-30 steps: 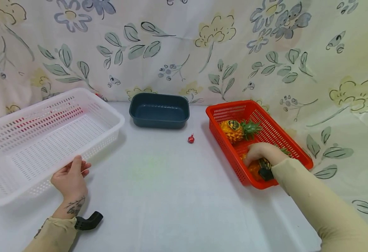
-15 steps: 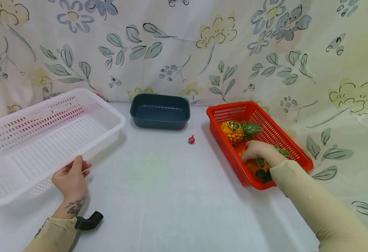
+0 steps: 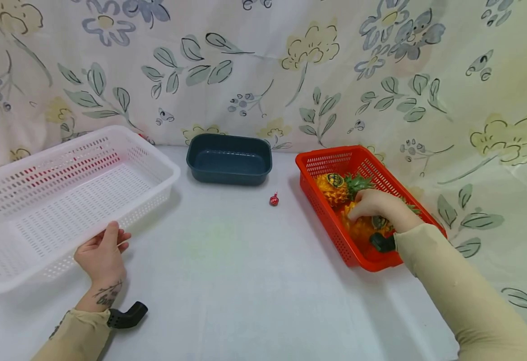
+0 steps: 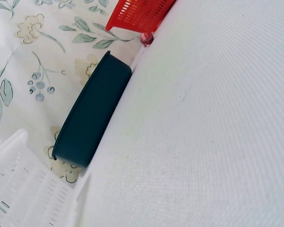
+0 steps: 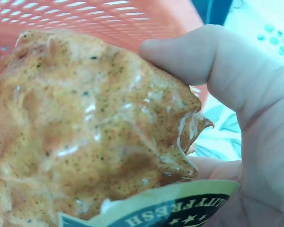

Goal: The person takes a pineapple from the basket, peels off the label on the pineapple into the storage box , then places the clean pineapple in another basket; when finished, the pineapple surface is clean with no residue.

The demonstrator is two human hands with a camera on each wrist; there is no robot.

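My right hand (image 3: 380, 205) reaches down into the red basket (image 3: 321, 220) and grips an orange pineapple (image 5: 85, 123), thumb and fingers around its body. In the right wrist view its glossy, speckled surface and a curved label (image 5: 180, 208) show close up. Its green crown sticks out past my hand in the head view, partly hidden. Another pineapple (image 3: 333, 193) with a black label and green leaves lies in the basket's far part. My left hand (image 3: 103, 255) pinches the near rim of a large white perforated basket (image 3: 150, 198), which holds nothing.
A dark teal tub (image 3: 229, 176) stands at the back of the white table (image 3: 245, 291). Between it and the red basket lies a small red round object (image 3: 274, 199). A floral curtain (image 3: 254, 65) hangs right behind everything.
My right hand has risen slightly within the red basket, and more of the orange pineapple body now shows beneath it. My left hand stays at the white basket's rim.
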